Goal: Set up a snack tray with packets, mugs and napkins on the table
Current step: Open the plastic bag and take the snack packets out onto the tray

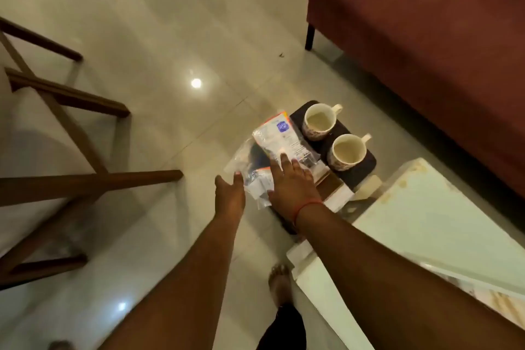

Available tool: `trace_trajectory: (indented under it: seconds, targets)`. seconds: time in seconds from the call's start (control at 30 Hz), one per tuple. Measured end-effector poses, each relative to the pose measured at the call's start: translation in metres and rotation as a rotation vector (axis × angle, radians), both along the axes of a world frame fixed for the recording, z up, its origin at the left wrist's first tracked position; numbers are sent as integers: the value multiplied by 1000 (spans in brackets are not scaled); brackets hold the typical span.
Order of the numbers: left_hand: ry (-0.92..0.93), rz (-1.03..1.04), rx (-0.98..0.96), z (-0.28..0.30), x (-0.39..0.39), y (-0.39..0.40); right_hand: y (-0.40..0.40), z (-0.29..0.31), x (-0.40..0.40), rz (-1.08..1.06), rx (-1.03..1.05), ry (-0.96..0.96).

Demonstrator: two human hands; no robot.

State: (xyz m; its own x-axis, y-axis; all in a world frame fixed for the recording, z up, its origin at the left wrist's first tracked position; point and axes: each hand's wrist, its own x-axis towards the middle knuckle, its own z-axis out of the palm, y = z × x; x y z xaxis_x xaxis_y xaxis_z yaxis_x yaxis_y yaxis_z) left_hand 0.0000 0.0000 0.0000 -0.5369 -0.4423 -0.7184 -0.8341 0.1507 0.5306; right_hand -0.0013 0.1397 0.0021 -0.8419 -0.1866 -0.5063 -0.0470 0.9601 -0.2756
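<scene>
A dark tray (366, 165) lies low by the floor, beside the white table (431, 224). Two cream patterned mugs stand upright on its far side, one (318, 121) behind the other (349, 151). An orange-and-white snack packet (279, 133) lies across a clear packet (241, 158) on the tray's left part. White napkins (339, 196) show at the tray's near edge. My right hand (294, 183) rests flat, fingers spread, on the packets. My left hand (230, 193) is open, its fingertips at the clear packet's left edge.
A maroon sofa (426, 37) fills the upper right, close behind the mugs. Wooden chair legs (85, 179) stand at the left on the glossy tiled floor (170, 23). My bare foot (279, 278) is beside the table's corner.
</scene>
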Motion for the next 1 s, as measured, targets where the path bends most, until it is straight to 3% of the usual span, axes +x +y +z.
trace_trajectory:
  seconds: [0.13, 0.3, 0.53, 0.63, 0.83, 0.93, 1.0]
  targets:
    - [48, 66, 7, -29, -41, -19, -10, -31, -22, -57, 53, -26]
    - [-54, 101, 336, -37, -59, -30, -19, -54, -21, -36, 86, 16]
    - [162, 69, 294, -1, -67, -29, -23, -27, -22, -53, 33, 49]
    - [308, -50, 250, 37, -64, -25, -29, 12, -26, -111, -158, 115]
    - [561, -526, 65, 140, -55, 11, -12, 120, -12, -432, -649, 80]
    - [604, -649, 69, 189, -46, 53, 19, 174, 10, -822, -1145, 4]
    - [616, -711, 103, 213, -36, 88, 48, 201, 25, -1069, -1281, -30]
